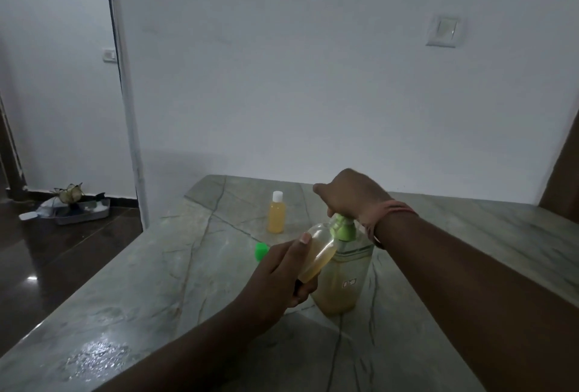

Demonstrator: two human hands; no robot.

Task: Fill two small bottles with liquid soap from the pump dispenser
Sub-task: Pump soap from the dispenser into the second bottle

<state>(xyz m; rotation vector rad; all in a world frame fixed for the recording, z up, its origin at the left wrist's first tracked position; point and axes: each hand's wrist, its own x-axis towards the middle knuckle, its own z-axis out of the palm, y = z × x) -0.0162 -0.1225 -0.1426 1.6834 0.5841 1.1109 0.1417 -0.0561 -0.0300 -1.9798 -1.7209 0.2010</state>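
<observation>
Small clear plastic bottle (316, 254), gripped by the left hand (279, 275), is tilting mouth-up toward the green pump spout (343, 227); right hand (351, 196) is pressing the pump.

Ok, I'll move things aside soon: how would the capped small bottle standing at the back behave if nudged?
The capped bottle is tall, narrow and upright, so a push near its white cap would probably tip it. It looks nearly full of orange-yellow liquid, so fairly heavy for its size. The polished stone counter would likely let it slide if pushed low.
</observation>
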